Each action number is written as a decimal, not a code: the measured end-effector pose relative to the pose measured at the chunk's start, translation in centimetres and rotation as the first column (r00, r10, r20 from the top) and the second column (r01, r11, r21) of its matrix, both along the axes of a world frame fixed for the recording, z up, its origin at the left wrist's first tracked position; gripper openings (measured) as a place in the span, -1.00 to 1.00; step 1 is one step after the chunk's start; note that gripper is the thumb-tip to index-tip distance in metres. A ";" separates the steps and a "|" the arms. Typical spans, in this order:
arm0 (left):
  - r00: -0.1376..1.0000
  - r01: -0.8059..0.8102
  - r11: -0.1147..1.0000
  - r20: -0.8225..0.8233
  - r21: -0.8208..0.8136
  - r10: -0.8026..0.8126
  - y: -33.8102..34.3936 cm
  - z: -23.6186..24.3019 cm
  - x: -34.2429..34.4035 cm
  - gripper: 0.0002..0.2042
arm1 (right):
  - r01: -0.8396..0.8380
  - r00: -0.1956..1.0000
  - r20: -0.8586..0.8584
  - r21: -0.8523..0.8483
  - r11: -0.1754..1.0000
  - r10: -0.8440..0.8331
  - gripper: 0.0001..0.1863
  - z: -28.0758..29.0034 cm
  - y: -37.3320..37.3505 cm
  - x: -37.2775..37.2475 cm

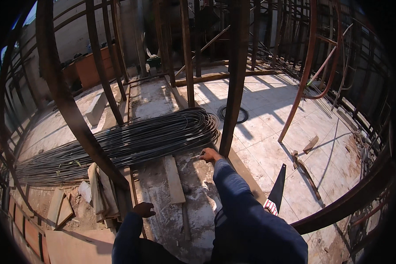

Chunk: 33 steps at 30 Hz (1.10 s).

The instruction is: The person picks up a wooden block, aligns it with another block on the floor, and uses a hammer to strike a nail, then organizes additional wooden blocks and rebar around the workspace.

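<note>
My right hand [210,155] reaches forward past the end of a board, with the fingers curled and pressed together. Whether a small pale thing by the fingertips is held or lies behind them, I cannot make out. Just beyond lies a long bundle of dark bent steel rods [154,134]. My left hand [144,210] hangs low at the left, thumb and forefinger apart, with nothing seen in it. Between the hands a wooden board [174,180] lies on the dusty concrete. A handsaw [277,187] points up beside my right sleeve, which hides its handle.
Upright posts [234,83] stand close ahead, another post [70,105] leaning at the left. Wood offcuts [102,193] are stacked beside my left hand. A coil of wire [242,115] lies on the pale floor [268,145]. A curved reddish bar [301,88] rises at the right.
</note>
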State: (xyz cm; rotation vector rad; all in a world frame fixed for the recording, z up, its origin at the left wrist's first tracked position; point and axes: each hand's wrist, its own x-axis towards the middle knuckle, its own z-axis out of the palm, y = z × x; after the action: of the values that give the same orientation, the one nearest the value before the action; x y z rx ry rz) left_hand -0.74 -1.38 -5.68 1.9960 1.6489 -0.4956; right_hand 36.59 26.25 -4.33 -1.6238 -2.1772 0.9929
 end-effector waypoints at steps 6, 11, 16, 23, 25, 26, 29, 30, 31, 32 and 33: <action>0.999 0.005 1.000 0.043 0.030 -0.006 0.2 -0.1 -0.5 -0.48 | 0.007 1.000 0.015 0.038 0.999 -0.008 -0.62 0.4 -0.1 0.2; 0.998 0.037 0.997 0.051 0.065 -0.041 0.4 -0.9 -0.8 -0.49 | -0.008 0.999 -0.041 0.015 1.000 0.008 -0.60 0.4 0.2 0.4; 0.999 -0.014 0.999 0.044 0.045 0.012 -0.4 1.1 -0.4 -0.48 | -0.008 1.000 -0.001 0.022 1.000 0.008 -0.63 1.4 -0.8 -0.6; 0.998 -0.012 0.998 0.055 0.058 0.009 -0.1 1.2 0.1 -0.49 | 0.006 0.999 -0.042 0.018 1.000 -0.005 -0.60 0.8 -0.2 0.3; 0.999 -0.010 0.998 0.048 0.060 0.007 -0.2 0.8 -0.2 -0.49 | 0.005 0.999 -0.035 0.004 1.000 -0.005 -0.61 1.0 -0.4 -0.2; 0.999 -0.016 0.998 0.049 0.055 0.013 -0.3 0.5 -0.4 -0.49 | 0.010 1.000 -0.029 -0.006 1.000 -0.010 -0.62 1.0 -0.6 -0.6; 0.999 -0.006 0.998 0.051 0.062 0.003 -0.4 -0.1 -0.9 -0.50 | 0.007 0.999 -0.041 -0.017 1.000 -0.008 -0.63 0.8 -0.5 -1.1; 0.999 0.002 0.998 0.050 0.069 -0.006 -0.2 -0.1 -0.7 -0.50 | 0.011 0.999 -0.038 -0.019 1.000 -0.012 -0.63 0.5 -0.3 -0.7; 0.999 0.010 0.997 0.048 0.076 -0.014 -0.1 0.0 -0.5 -0.50 | 0.001 1.000 -0.026 -0.007 1.000 -0.001 -0.63 0.2 0.0 -0.5; 0.999 0.012 0.997 0.050 0.074 -0.016 0.1 0.0 -0.4 -0.50 | -0.009 1.000 -0.013 0.004 1.000 0.009 -0.63 -0.1 0.3 -0.2; 0.999 0.004 0.998 0.045 0.060 -0.007 0.0 0.3 -0.2 -0.50 | -0.009 1.000 -0.012 0.002 1.000 0.009 -0.63 -0.3 0.5 -0.2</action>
State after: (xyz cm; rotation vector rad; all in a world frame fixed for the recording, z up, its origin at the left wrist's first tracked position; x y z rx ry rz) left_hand -0.96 -1.33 -5.35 2.0403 1.6497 -0.4045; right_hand 36.35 26.76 -4.63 -1.6039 -2.1791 1.0009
